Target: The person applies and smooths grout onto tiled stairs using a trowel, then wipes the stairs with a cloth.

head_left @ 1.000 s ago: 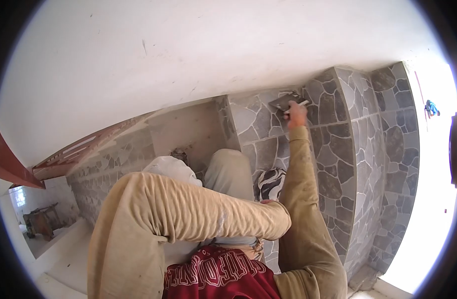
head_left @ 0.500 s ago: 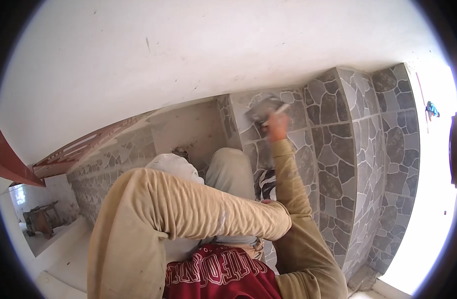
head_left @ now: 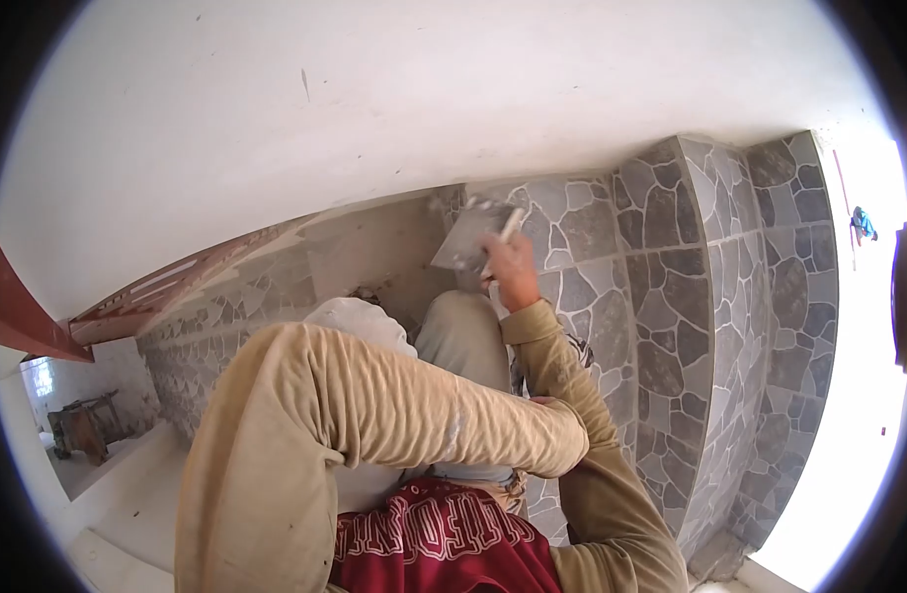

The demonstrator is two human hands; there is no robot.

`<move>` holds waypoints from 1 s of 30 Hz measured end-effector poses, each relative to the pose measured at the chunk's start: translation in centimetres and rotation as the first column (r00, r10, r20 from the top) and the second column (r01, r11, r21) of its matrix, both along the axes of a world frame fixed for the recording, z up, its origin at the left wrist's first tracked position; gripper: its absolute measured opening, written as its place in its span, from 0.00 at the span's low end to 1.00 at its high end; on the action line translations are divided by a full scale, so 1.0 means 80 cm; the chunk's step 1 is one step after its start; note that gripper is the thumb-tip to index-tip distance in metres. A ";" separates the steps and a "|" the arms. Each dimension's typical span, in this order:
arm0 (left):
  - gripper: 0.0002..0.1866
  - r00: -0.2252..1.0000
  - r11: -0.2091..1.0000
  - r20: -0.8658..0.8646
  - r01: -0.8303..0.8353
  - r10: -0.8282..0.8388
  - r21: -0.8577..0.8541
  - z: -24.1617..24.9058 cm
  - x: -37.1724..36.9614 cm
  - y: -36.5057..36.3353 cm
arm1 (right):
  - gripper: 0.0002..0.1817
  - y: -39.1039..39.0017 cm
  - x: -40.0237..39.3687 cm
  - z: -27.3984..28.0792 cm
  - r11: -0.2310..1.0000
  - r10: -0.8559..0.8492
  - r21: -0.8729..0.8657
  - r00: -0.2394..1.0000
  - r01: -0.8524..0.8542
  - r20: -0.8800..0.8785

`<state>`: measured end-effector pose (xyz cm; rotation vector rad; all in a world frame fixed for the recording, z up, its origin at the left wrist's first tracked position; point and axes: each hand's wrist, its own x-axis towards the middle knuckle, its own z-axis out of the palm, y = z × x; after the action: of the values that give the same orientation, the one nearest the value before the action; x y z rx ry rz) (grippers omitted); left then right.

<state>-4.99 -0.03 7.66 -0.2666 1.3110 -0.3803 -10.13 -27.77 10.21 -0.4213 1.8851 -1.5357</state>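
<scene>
My right hand (head_left: pixel 513 269) is closed around the handle of a flat trowel (head_left: pixel 465 237), its broad grey blade smeared with whitish material. The blade is tilted over the corner where the stone-patterned tile step (head_left: pixel 572 212) meets the plain grey surface beside it. My left arm (head_left: pixel 444 410) crosses in front of my body, its cuff against my right forearm. Only a sliver of my left hand (head_left: pixel 542 400) shows there; its fingers are hidden.
A white wall (head_left: pixel 453 89) runs along the steps. More stone-patterned steps (head_left: pixel 740 267) continue to the right, towards a bright opening. My bent knee (head_left: pixel 461 331) is close below the trowel. A reddish-brown railing (head_left: pixel 177 282) stands at left.
My right hand and the trowel have moved left and slightly down, from over the tiled step to its left edge. My left arm stays folded across.
</scene>
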 end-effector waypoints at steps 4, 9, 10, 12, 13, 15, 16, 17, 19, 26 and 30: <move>0.25 0.885 0.528 -0.401 0.465 -0.239 0.711 0.066 0.037 -0.107 | 0.20 0.018 -0.094 -0.059 0.963 -0.258 -0.039 0.957 0.265 0.135; 0.25 0.960 0.774 -0.173 0.278 -0.219 0.568 -0.005 0.031 -0.052 | 0.14 -0.009 -0.028 -0.042 0.993 -0.100 -0.057 0.991 0.106 0.093; 0.25 0.971 0.828 -0.095 0.236 -0.218 0.508 -0.029 0.032 -0.033 | 0.13 -0.010 -0.011 -0.024 0.998 0.058 0.000 0.993 -0.058 0.106; 0.24 0.975 0.872 -0.028 0.211 -0.221 0.441 -0.031 0.031 -0.028 | 0.13 -0.003 -0.009 0.000 0.994 0.103 0.024 0.982 -0.108 0.157; 0.24 0.969 0.840 -0.094 0.244 -0.227 0.484 -0.017 0.030 -0.039 | 0.13 -0.001 -0.012 0.005 0.984 0.159 0.046 0.964 -0.172 0.212; 0.25 0.949 0.770 -0.222 0.312 -0.224 0.557 0.014 0.030 -0.069 | 0.13 0.021 -0.051 -0.013 0.999 -0.045 0.014 0.995 0.044 0.085; 0.25 0.934 0.732 -0.282 0.347 -0.217 0.587 0.026 0.032 -0.081 | 0.13 0.044 -0.090 -0.046 0.998 -0.069 -0.009 0.995 0.068 -0.072; 0.25 0.918 0.691 -0.339 0.383 -0.207 0.613 0.032 0.035 -0.087 | 0.13 0.068 -0.133 -0.073 0.995 -0.095 -0.034 0.970 0.090 -0.224; 0.25 0.921 0.685 -0.336 0.375 -0.198 0.625 0.006 0.037 -0.073 | 0.13 0.093 -0.199 -0.069 0.984 -0.148 0.030 0.897 0.177 -0.416; 0.26 0.924 0.600 -0.370 0.351 -0.096 0.719 0.152 0.031 -0.184 | 0.13 0.069 -0.264 0.001 0.693 0.367 0.607 0.535 0.388 -0.761; 0.26 0.897 0.553 -0.429 0.412 -0.105 0.724 0.161 0.030 -0.192 | 0.13 0.052 -0.255 -0.018 0.630 0.450 0.658 0.497 0.413 -0.742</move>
<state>-2.59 -15.42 20.57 0.6956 1.7465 0.0595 -30.54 -23.58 8.78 -0.9082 3.0806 -0.1485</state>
